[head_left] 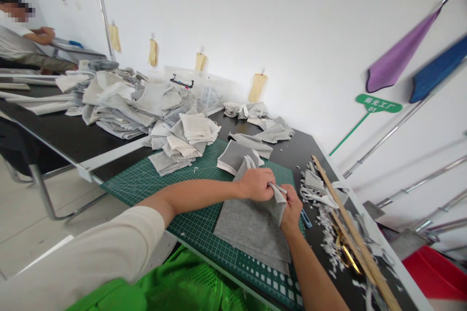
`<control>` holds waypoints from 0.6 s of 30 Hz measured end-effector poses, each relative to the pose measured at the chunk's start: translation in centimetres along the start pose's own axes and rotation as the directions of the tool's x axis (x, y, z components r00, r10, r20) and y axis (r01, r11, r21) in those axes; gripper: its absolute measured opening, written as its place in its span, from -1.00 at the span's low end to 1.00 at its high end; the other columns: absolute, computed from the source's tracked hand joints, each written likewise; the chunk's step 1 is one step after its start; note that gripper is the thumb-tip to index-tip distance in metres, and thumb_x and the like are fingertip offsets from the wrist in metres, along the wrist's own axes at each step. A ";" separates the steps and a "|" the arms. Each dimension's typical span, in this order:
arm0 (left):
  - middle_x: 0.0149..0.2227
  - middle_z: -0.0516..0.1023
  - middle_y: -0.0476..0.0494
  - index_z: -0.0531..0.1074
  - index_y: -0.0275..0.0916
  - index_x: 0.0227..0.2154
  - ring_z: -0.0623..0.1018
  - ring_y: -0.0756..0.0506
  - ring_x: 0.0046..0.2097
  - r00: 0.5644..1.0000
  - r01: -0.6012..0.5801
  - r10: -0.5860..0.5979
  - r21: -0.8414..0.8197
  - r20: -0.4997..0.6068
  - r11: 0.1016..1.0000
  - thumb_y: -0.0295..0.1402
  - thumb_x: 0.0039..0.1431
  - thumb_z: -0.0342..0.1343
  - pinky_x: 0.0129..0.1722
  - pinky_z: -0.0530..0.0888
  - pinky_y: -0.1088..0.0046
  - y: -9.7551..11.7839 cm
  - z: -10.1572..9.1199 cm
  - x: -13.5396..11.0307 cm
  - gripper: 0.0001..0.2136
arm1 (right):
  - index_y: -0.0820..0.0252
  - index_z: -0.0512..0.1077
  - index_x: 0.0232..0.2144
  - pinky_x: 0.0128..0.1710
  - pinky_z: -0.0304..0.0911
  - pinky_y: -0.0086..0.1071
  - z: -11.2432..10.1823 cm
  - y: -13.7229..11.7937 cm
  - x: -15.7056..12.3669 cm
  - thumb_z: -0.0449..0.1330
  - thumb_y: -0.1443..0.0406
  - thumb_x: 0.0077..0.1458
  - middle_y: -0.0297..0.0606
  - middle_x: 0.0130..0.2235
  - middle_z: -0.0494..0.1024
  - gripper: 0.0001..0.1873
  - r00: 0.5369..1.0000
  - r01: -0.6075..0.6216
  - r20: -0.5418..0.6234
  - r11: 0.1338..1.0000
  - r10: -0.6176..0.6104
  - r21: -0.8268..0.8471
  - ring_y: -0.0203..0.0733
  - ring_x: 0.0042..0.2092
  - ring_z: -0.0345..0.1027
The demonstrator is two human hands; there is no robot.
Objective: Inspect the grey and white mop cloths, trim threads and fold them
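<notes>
both hands met over the grey cloth (251,227), which lay on the green cutting mat (146,181) near the front edge of the dark surface (302,148). the left hand (257,183) gripped the cloth's raised far corner, fingers curled tight on the fabric. the right hand (292,205) pinched the same lifted edge just beside it. a stack of grey squares (233,155) sat just beyond. white trimmings (321,199), a wooden stick (352,235) and gold-handled scissors (346,254) lay to the right.

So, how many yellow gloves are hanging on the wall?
4, in a row: first glove by the pole, second glove, third glove, fourth glove rightmost. Others may be hidden.
</notes>
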State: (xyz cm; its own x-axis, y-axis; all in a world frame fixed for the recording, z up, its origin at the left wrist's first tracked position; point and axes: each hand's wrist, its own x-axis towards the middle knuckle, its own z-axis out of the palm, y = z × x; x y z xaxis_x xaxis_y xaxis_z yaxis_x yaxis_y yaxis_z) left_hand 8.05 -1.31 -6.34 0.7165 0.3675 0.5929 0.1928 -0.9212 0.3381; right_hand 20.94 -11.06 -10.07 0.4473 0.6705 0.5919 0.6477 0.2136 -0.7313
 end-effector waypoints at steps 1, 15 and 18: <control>-0.27 0.51 -0.07 0.43 -0.23 -0.41 0.49 -0.06 -0.22 1.000 0.028 -0.028 0.008 -0.006 1.000 -0.35 0.01 -0.01 -0.29 0.41 0.44 0.1 -0.1 0.0 -0.86 | 0.22 0.36 -0.52 -0.36 0.09 -0.43 0.0 -0.1 0.0 0.08 0.18 0.01 -0.33 -0.45 0.35 -0.77 1.000 0.004 0.010 1.000 -0.004 0.013 -0.28 -0.37 0.18; -0.28 0.52 -0.08 0.41 -0.22 -0.41 0.50 -0.11 -0.23 0.995 0.101 -0.102 0.113 0.003 0.989 -0.30 0.06 -0.03 -0.31 0.42 0.39 0.2 -0.6 0.1 -0.85 | 0.22 0.35 -0.51 -0.46 0.09 -0.40 0.5 -0.1 -0.6 -0.03 -0.01 0.11 -0.31 -0.52 0.27 -0.56 0.998 0.007 0.055 0.991 -0.014 0.135 -0.26 -0.45 0.13; -0.29 0.52 -0.07 0.41 -0.22 -0.42 0.50 -0.10 -0.23 0.996 0.084 -0.085 0.097 0.006 0.992 -0.31 0.05 -0.02 -0.30 0.42 0.40 0.0 -0.6 0.2 -0.85 | 0.24 0.37 -0.49 -0.47 0.04 -0.44 0.5 0.3 -0.5 0.11 0.06 0.05 -0.36 -0.53 0.25 -0.66 0.997 0.020 0.075 0.996 -0.027 0.086 -0.32 -0.47 0.08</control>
State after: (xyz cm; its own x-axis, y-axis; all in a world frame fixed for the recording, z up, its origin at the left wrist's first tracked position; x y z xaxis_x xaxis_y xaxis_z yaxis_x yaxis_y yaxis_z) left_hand 7.77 -1.19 -5.78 0.7013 0.4434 0.5581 0.3164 -0.8952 0.3137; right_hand 20.62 -11.02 -10.73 0.3822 0.7160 0.5841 0.6008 0.2877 -0.7458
